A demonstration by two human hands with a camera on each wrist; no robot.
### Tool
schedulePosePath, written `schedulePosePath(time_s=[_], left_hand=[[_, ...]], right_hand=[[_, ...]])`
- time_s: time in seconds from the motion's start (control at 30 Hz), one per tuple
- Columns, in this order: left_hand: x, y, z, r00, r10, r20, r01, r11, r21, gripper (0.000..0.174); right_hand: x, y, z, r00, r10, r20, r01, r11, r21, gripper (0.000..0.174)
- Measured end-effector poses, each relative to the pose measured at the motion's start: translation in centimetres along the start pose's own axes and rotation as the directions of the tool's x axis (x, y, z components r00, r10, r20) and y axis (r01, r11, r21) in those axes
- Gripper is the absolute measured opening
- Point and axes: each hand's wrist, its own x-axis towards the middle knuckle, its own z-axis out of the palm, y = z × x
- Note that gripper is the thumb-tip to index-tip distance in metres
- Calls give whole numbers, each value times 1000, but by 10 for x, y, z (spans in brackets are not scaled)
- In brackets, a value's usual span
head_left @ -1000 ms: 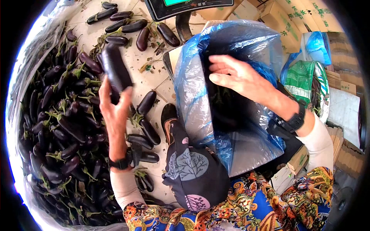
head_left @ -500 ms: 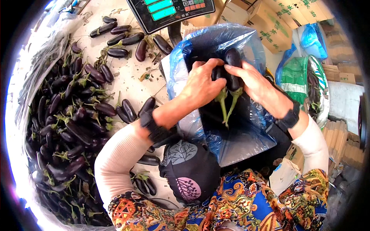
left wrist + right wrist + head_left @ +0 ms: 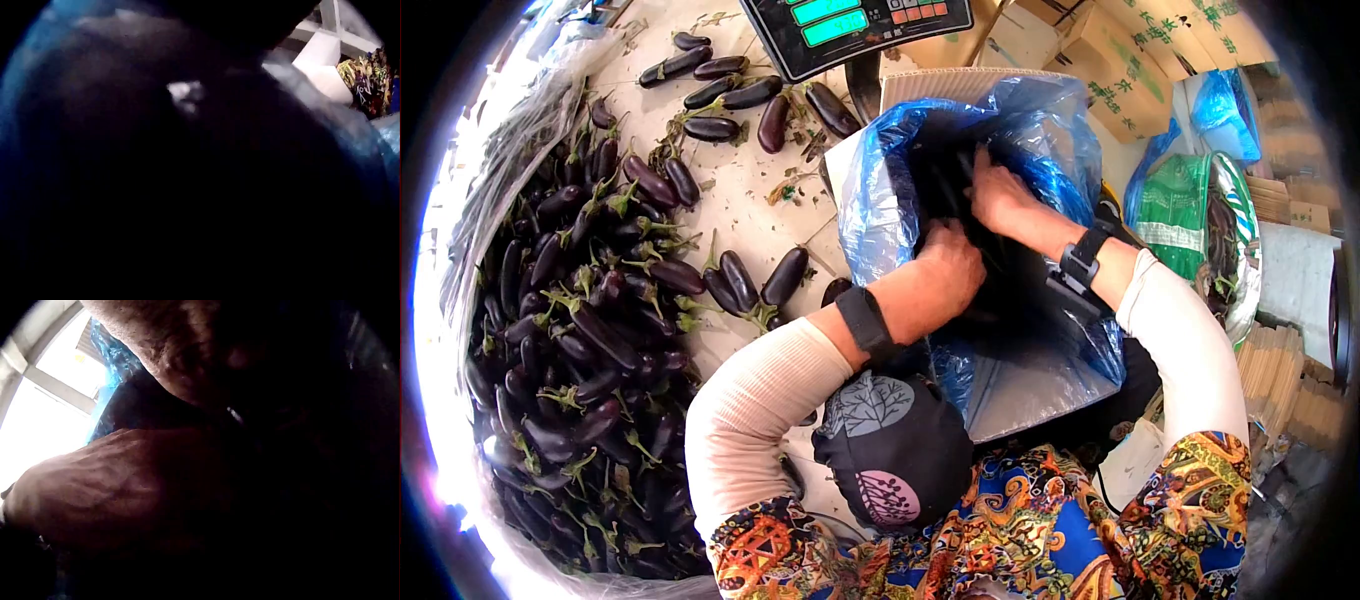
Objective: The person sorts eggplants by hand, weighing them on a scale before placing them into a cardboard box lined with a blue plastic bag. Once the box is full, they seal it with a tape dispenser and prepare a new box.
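Observation:
Both hands reach down into a box lined with a blue plastic bag (image 3: 880, 215). My left hand (image 3: 950, 268) is at the near left part of the opening, its back up and its fingers hidden in the dark inside. Across from it, my right hand (image 3: 1003, 200) dips in with its fingers pointing down and lost in shadow. Whether either hand holds an eggplant I cannot tell. The left wrist view is nearly black, with blue plastic along its edges. In the right wrist view, two hands appear close together against the dark interior.
A large heap of eggplants (image 3: 590, 330) lies on plastic at the left. Several loose eggplants (image 3: 785, 275) are on the floor between heap and box. A scale display (image 3: 855, 30) stands behind the box. Cartons (image 3: 1115, 80) and a green-white sack (image 3: 1175, 215) are at the right.
My left hand carried an eggplant from the heap side to the box. Half a second ago both hands were handling eggplants above the bag; now both hands are lower inside, fingers out of sight.

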Motion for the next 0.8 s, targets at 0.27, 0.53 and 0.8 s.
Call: schedulePosePath(time_s=[0.27, 0.53, 0.8], left_hand=[[-133, -48, -51, 786, -518, -338, -178, 334, -926, 39], [-290, -69, 231, -183, -960, 211, 599, -279, -750, 71], [-210, -52, 243, -264, -964, 34, 843, -248, -477, 59]], right_hand=[[23, 27, 16, 998, -22, 51, 24, 999, -33, 55], [3, 1, -20, 977, -211, 12, 190, 851, -489, 38], [-29, -21, -74, 824, -555, -116, 527, 825, -206, 29]])
